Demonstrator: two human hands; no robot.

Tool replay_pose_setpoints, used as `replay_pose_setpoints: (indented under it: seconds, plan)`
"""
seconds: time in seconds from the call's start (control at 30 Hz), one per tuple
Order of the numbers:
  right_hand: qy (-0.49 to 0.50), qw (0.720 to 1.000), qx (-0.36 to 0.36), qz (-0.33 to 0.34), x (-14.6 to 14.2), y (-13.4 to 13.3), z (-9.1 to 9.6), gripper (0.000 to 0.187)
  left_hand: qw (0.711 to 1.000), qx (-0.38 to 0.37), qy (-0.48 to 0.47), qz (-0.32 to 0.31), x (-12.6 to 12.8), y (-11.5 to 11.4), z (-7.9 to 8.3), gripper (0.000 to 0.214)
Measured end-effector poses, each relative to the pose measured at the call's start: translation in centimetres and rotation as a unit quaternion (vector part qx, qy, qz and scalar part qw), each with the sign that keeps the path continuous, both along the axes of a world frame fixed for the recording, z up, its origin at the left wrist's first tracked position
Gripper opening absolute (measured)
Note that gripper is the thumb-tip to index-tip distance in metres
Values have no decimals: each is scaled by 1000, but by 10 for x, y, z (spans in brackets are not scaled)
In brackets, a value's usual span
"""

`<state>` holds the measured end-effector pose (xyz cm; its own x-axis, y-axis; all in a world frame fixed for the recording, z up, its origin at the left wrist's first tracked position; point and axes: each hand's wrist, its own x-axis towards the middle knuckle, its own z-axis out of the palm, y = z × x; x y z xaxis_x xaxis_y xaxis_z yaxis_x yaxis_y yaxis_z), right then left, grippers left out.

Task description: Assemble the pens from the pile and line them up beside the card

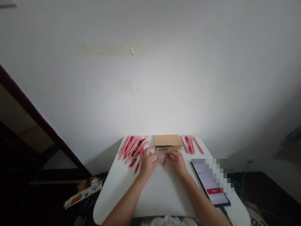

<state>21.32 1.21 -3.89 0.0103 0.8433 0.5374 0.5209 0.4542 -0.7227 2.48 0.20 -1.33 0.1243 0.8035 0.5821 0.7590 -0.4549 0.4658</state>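
Observation:
Both hands rest on a small white table [164, 191]. My left hand [147, 163] and my right hand [176, 161] are close together and pinch the two ends of a thin pink pen part [164, 157] between them. A heap of several pink and red pens [133, 149] lies just left of my left hand. Beyond my fingers a flat brown cardboard box [167, 141] sits at the table's far edge. A smaller row of pink and red pens [191, 145] lies right of the box.
A tablet [211, 188] with a lit screen lies on the table's right side, near my right forearm. A white wall rises behind the table. A printed box [82, 194] lies on the dark floor to the left. Cables trail at the right.

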Motion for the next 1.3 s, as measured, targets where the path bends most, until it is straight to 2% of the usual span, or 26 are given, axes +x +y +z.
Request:
replay_pose_setpoints:
  seconds: [0.2, 1.3]
  plan:
    - [51, 999, -10, -11, 4, -1, 5, 19, 1000, 8, -13, 5, 0, 0, 1, 11]
    - [72, 997, -20, 17, 2, 0, 2, 19, 999, -33, 16, 1, -1, -3, 2, 8]
